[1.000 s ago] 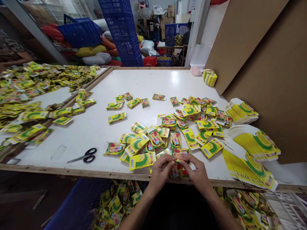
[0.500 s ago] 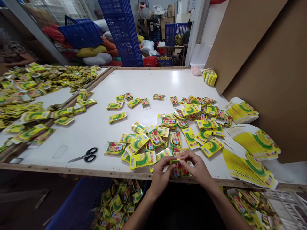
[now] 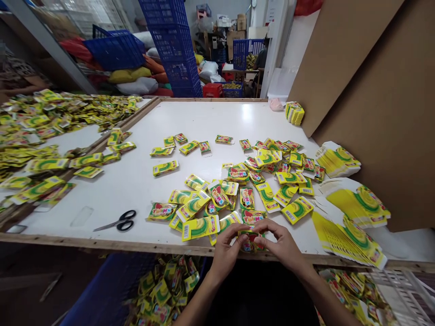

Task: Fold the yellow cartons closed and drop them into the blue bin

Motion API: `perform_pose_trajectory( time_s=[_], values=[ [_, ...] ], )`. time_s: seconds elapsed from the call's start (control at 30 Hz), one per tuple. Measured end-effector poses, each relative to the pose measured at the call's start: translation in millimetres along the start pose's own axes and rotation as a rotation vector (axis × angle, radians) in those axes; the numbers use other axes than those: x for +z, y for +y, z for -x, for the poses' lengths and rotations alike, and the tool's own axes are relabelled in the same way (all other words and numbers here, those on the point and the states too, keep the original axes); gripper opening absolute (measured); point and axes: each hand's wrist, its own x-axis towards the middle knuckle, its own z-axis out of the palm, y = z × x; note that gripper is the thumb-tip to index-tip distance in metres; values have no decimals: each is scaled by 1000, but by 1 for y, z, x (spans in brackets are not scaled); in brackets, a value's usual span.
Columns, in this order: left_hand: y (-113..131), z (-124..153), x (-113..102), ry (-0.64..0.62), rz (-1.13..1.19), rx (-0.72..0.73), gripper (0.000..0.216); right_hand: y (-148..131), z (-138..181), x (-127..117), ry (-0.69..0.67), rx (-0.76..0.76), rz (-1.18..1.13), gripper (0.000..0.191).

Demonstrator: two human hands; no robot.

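Both my hands meet at the near edge of the white table [image 3: 204, 122]. My left hand [image 3: 226, 251] and my right hand [image 3: 282, 246] pinch one small yellow, green and red packet [image 3: 250, 242] between their fingertips, holding it just over the wooden table edge. Several more packets [image 3: 217, 194] of the same kind lie scattered on the table right in front of my hands. Stacks of flat yellow carton blanks [image 3: 350, 235] lie to the right of my right hand.
Black scissors [image 3: 117, 222] lie on the table to the left. A blue crate [image 3: 112, 290] under the table edge holds several packets. More packets cover the neighbouring table [image 3: 44, 131]. Brown cardboard sheets [image 3: 374, 90] lean at the right. Stacked blue crates [image 3: 173, 45] stand behind.
My hands have stayed at the table edge, fingers shifting slightly on the packet. The camera has tilted a little.
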Motion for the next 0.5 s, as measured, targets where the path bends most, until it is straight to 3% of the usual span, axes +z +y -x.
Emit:
perform_pose_trajectory(
  time_s=[0.1,0.2,0.27,0.37,0.5],
  values=[
    [2,2,4,42,-11,-35,19,6,7,8,91,15,-46,24],
    [16,10,-5,66,-73,-1,16,4,11,18,113,-15,-34,17],
    [34,19,-26,-1,-219,21,15,0,12,21,106,-40,-31,16],
    [60,33,-76,-103,-574,-10,17,-3,12,21,112,-22,-41,18],
    [60,31,-122,57,-1030,55,36,0,6,27,146,33,4,17]
  ],
)
